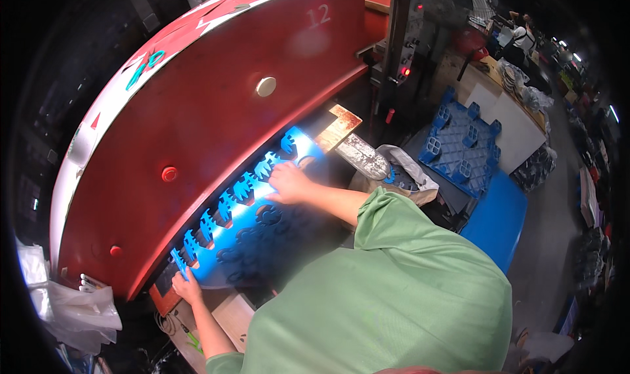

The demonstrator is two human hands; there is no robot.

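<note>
Item: thin blue flexible sheet (246,233), punched with rows of shaped cut-outs, lay flat on the desk (233,308) under the red press head (216,131). Your left hand (186,286) pinched its near corner; your right hand (289,182) pressed flat, fingers spread, steadying it for alignment.

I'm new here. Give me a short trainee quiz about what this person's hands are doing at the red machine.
1. True or false: the left hand touches the blue sheet at its near end.
2. Where does the right hand rest? A on the blue sheet, B on the blue pallet, C on the plastic bag.
3. What colour is the press above the sheet?

Key: 1 true; 2 A; 3 red.
</note>
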